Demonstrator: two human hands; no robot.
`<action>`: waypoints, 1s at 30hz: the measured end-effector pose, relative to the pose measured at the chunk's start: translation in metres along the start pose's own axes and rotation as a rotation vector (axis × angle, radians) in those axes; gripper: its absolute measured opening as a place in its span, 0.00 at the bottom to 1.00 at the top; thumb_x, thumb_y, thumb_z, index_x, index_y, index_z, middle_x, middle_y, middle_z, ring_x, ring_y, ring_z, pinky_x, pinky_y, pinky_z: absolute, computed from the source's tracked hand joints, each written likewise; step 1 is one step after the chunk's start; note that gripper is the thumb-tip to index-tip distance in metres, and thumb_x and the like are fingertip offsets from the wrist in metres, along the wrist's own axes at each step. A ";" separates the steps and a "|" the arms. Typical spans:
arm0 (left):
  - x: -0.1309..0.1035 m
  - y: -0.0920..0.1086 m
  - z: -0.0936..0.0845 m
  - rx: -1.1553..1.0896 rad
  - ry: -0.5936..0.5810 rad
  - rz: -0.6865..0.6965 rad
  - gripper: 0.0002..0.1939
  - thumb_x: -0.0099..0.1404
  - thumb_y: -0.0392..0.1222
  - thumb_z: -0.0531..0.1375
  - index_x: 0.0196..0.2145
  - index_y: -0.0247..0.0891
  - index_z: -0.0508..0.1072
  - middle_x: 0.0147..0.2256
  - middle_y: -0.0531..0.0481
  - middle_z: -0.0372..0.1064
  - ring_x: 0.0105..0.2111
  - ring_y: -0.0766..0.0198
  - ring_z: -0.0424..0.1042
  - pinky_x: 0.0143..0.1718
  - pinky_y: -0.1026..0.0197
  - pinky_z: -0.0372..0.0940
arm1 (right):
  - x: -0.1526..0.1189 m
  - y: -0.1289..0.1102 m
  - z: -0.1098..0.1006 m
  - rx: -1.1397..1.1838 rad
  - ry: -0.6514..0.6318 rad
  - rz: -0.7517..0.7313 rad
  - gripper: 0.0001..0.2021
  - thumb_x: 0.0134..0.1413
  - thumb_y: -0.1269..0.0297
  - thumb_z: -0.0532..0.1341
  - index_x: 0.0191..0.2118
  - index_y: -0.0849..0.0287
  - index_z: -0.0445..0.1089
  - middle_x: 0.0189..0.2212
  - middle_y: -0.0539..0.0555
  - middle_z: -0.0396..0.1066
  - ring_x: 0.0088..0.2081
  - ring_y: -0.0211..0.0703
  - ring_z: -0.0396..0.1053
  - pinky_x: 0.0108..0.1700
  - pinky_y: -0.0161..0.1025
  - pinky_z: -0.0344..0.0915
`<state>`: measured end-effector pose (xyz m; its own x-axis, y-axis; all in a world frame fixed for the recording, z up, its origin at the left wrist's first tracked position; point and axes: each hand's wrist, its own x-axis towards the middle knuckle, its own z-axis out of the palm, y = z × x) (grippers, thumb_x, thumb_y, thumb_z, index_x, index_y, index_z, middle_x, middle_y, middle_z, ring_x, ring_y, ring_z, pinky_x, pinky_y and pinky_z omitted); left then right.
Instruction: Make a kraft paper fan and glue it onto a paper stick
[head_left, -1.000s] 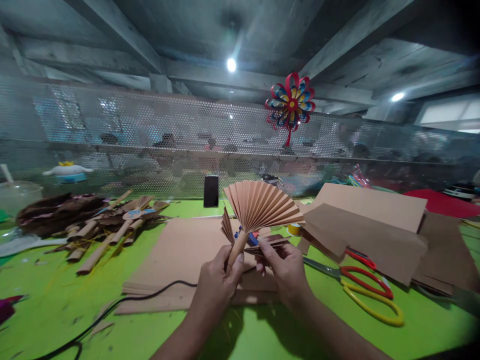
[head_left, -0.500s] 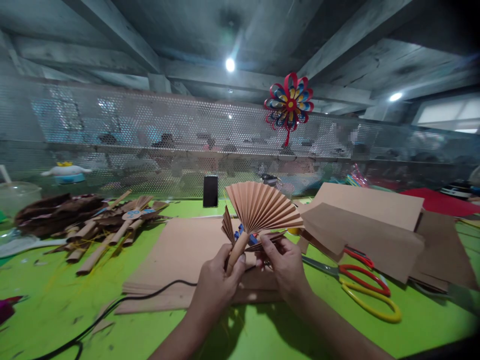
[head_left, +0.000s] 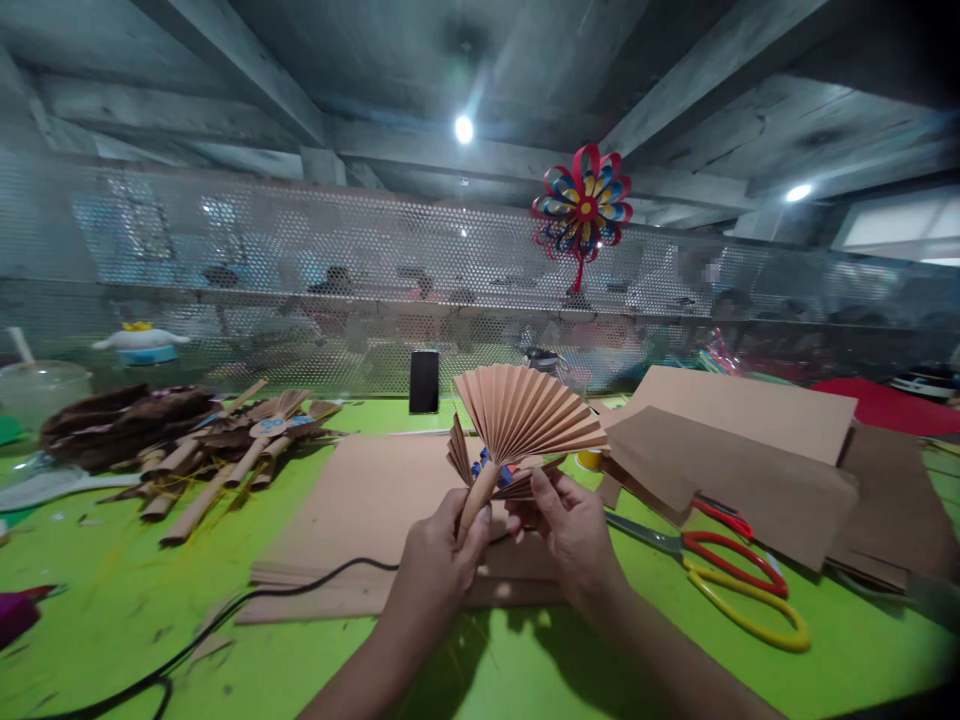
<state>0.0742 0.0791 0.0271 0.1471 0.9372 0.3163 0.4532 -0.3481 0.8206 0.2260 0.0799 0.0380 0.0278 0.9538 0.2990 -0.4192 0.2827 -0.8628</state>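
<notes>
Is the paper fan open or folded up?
Open: the paper fan has its pleats spread wide above the handle in the left hand.

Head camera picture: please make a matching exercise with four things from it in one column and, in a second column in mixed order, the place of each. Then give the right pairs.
Things:
1. paper fan
2. scissors
3. pinwheel
4. phone

Places:
A. upright against the mesh screen, at the far edge of the green table
B. high up, in front of the ceiling beams
C. flat on the table, right of the right hand
D. raised above the table, its handle in the left hand

Pairs: 1-D, 2-C, 3-B, 4-A
</notes>
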 end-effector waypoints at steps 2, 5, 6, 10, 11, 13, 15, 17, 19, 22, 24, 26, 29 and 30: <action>0.001 0.002 -0.001 -0.013 0.006 -0.009 0.13 0.64 0.50 0.52 0.37 0.39 0.67 0.18 0.56 0.64 0.15 0.66 0.63 0.20 0.65 0.56 | -0.001 0.000 0.000 0.008 -0.020 0.001 0.17 0.54 0.52 0.63 0.35 0.64 0.72 0.24 0.53 0.72 0.22 0.35 0.67 0.25 0.33 0.66; 0.003 0.005 -0.003 -0.073 0.035 -0.039 0.13 0.62 0.52 0.53 0.36 0.39 0.66 0.17 0.58 0.62 0.15 0.66 0.62 0.19 0.65 0.57 | -0.002 0.002 -0.001 -0.009 -0.031 -0.014 0.18 0.56 0.51 0.60 0.35 0.64 0.72 0.26 0.54 0.72 0.24 0.36 0.68 0.26 0.34 0.66; 0.003 0.006 -0.003 -0.101 0.048 -0.052 0.14 0.62 0.52 0.54 0.35 0.39 0.66 0.17 0.58 0.62 0.15 0.65 0.62 0.19 0.65 0.57 | -0.003 0.002 -0.001 -0.024 -0.027 -0.020 0.18 0.56 0.50 0.60 0.34 0.63 0.72 0.26 0.54 0.71 0.24 0.36 0.68 0.26 0.33 0.65; 0.004 0.006 -0.005 -0.200 0.078 -0.068 0.13 0.60 0.51 0.56 0.34 0.39 0.66 0.17 0.58 0.62 0.16 0.65 0.62 0.19 0.65 0.57 | -0.005 0.006 -0.001 -0.110 -0.017 -0.004 0.22 0.56 0.46 0.57 0.30 0.63 0.71 0.24 0.53 0.70 0.24 0.36 0.66 0.25 0.32 0.63; 0.004 0.005 -0.006 -0.223 0.077 -0.066 0.12 0.60 0.50 0.56 0.34 0.38 0.66 0.18 0.58 0.62 0.16 0.65 0.62 0.19 0.65 0.57 | -0.005 0.007 -0.001 -0.136 -0.024 0.011 0.22 0.56 0.45 0.57 0.31 0.63 0.71 0.24 0.53 0.69 0.23 0.36 0.66 0.25 0.32 0.63; 0.005 0.004 -0.007 -0.277 0.071 -0.063 0.10 0.60 0.48 0.54 0.31 0.38 0.65 0.18 0.57 0.62 0.16 0.66 0.62 0.19 0.65 0.57 | -0.006 0.009 0.000 -0.200 -0.043 0.033 0.23 0.55 0.44 0.57 0.31 0.64 0.71 0.23 0.52 0.69 0.23 0.36 0.65 0.25 0.32 0.62; 0.006 0.003 -0.008 -0.343 0.074 -0.070 0.09 0.61 0.46 0.53 0.29 0.38 0.64 0.18 0.57 0.63 0.16 0.67 0.61 0.18 0.66 0.56 | -0.006 0.011 0.001 -0.275 -0.066 0.040 0.24 0.54 0.44 0.58 0.29 0.64 0.71 0.21 0.52 0.67 0.22 0.35 0.64 0.24 0.32 0.60; 0.008 0.003 -0.010 -0.396 0.087 -0.082 0.10 0.60 0.47 0.53 0.27 0.38 0.65 0.18 0.56 0.63 0.16 0.67 0.61 0.18 0.66 0.56 | -0.006 0.014 0.001 -0.347 -0.094 0.029 0.23 0.53 0.44 0.58 0.29 0.64 0.71 0.21 0.51 0.66 0.22 0.35 0.63 0.25 0.32 0.59; 0.010 0.003 -0.011 -0.429 0.094 -0.081 0.11 0.60 0.49 0.55 0.28 0.38 0.66 0.19 0.56 0.64 0.17 0.67 0.62 0.19 0.66 0.57 | -0.005 0.016 0.000 -0.412 -0.123 -0.002 0.22 0.53 0.45 0.59 0.28 0.63 0.70 0.20 0.50 0.65 0.22 0.36 0.62 0.25 0.33 0.59; 0.014 0.001 -0.012 -0.464 0.098 -0.055 0.13 0.60 0.51 0.56 0.30 0.37 0.66 0.22 0.55 0.67 0.20 0.67 0.65 0.22 0.66 0.59 | -0.005 0.021 -0.003 -0.499 -0.154 -0.055 0.20 0.53 0.47 0.59 0.28 0.62 0.70 0.21 0.49 0.63 0.23 0.37 0.61 0.26 0.34 0.59; 0.016 -0.001 -0.013 -0.501 0.115 -0.050 0.13 0.61 0.51 0.57 0.31 0.37 0.65 0.24 0.54 0.68 0.21 0.67 0.66 0.23 0.66 0.60 | -0.004 0.025 -0.005 -0.540 -0.162 -0.070 0.18 0.54 0.49 0.59 0.29 0.61 0.71 0.21 0.49 0.63 0.22 0.37 0.61 0.25 0.34 0.59; 0.020 -0.005 -0.014 -0.540 0.138 -0.058 0.14 0.60 0.51 0.58 0.32 0.36 0.65 0.25 0.53 0.69 0.22 0.67 0.68 0.24 0.65 0.62 | -0.004 0.028 -0.006 -0.587 -0.174 -0.087 0.17 0.55 0.51 0.59 0.29 0.61 0.71 0.21 0.49 0.63 0.23 0.38 0.61 0.25 0.34 0.59; 0.028 -0.013 -0.018 -0.564 0.194 -0.067 0.15 0.59 0.50 0.59 0.37 0.36 0.64 0.27 0.52 0.71 0.24 0.65 0.71 0.26 0.63 0.65 | -0.003 0.031 -0.007 -0.668 -0.184 -0.136 0.15 0.56 0.53 0.59 0.28 0.60 0.71 0.21 0.51 0.65 0.24 0.40 0.63 0.26 0.35 0.60; 0.031 -0.016 -0.021 -0.562 0.222 -0.070 0.15 0.59 0.50 0.58 0.38 0.37 0.63 0.27 0.52 0.71 0.25 0.65 0.72 0.27 0.62 0.66 | -0.003 0.031 -0.007 -0.687 -0.184 -0.152 0.15 0.55 0.53 0.59 0.28 0.60 0.72 0.21 0.51 0.65 0.25 0.40 0.63 0.27 0.35 0.60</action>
<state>0.0533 0.1133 0.0341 -0.0806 0.9521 0.2950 -0.0873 -0.3016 0.9494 0.2190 0.0864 0.0075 -0.1385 0.8836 0.4474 0.2437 0.4682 -0.8493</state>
